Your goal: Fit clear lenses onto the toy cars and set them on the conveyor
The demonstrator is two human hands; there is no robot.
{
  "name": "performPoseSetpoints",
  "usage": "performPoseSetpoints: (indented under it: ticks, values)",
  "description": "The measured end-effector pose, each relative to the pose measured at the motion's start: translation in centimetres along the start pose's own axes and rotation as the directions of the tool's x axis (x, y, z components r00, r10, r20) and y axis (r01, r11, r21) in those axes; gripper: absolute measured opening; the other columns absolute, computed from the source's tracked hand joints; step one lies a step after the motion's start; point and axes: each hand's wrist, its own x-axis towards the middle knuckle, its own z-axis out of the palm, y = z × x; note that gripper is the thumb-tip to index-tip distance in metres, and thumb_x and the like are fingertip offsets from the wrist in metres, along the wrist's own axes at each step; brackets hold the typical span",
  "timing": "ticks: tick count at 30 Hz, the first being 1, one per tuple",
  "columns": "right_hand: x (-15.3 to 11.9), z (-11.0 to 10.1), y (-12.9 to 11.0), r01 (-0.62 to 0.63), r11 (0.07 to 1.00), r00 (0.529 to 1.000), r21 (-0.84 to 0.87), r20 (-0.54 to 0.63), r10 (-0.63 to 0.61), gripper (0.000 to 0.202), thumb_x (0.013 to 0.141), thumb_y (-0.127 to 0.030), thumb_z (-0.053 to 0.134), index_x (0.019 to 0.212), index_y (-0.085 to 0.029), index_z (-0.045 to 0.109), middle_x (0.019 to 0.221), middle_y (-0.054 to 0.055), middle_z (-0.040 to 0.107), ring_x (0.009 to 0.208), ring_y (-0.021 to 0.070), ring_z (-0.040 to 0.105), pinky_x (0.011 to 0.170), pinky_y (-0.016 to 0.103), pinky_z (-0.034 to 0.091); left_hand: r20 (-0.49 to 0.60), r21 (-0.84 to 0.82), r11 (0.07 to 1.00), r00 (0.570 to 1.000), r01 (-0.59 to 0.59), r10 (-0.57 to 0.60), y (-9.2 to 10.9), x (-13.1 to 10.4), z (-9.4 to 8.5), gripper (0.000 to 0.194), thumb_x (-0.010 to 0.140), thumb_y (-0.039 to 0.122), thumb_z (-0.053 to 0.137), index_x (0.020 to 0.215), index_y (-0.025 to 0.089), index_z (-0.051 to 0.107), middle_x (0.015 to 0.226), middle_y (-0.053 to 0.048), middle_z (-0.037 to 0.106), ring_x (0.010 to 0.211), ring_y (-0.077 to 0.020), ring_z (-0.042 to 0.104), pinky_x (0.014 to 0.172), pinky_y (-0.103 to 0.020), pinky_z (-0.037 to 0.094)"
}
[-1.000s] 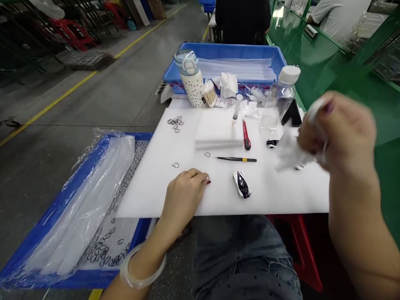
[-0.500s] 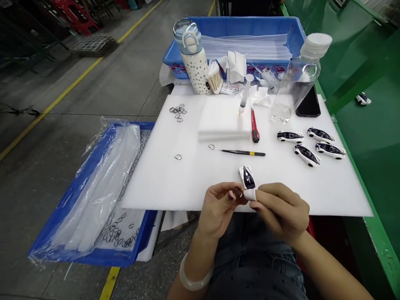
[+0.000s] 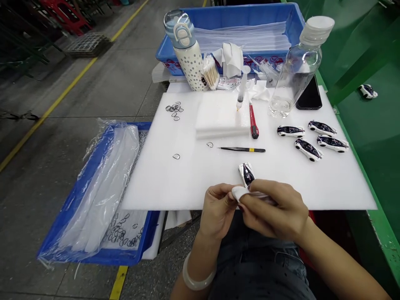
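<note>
White foam sheet (image 3: 193, 179) edge under hands

Tweezers (image 3: 242, 149), syringe (image 3: 241, 89) and bottle (image 3: 295, 68) on foam.

Rear half of the toy car (image 3: 246, 173) hidden behind the right hand (image 3: 275, 210); white wipe (image 3: 239, 192) mostly covered by fingers of both hands, left hand (image 3: 217, 210) included; blue bin (image 3: 237, 25) cut off by top edge; small black rings (image 3: 175, 109) too tiny to make out.
</note>
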Motion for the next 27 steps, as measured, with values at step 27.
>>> performPoseSetpoints:
  ticks: [27]
  values:
    - [-2.5,0.4,4.4,-0.572,0.817,0.800,0.073,0.269,0.536,0.004,0.089,-0.017,0.067,0.085,-0.016,0.069,0.075,0.000,0.068,0.067,0.0110,0.063,0.061,0.023,0.043,0.366,0.913,-0.035,0.780,-0.406,0.508,-0.8,0.4,-0.6,0.028,0.084,0.021,0.074,0.111,0.016,0.072,0.119,-0.010,0.070,0.109,-0.0200,0.067,0.094,-0.034,0.058]
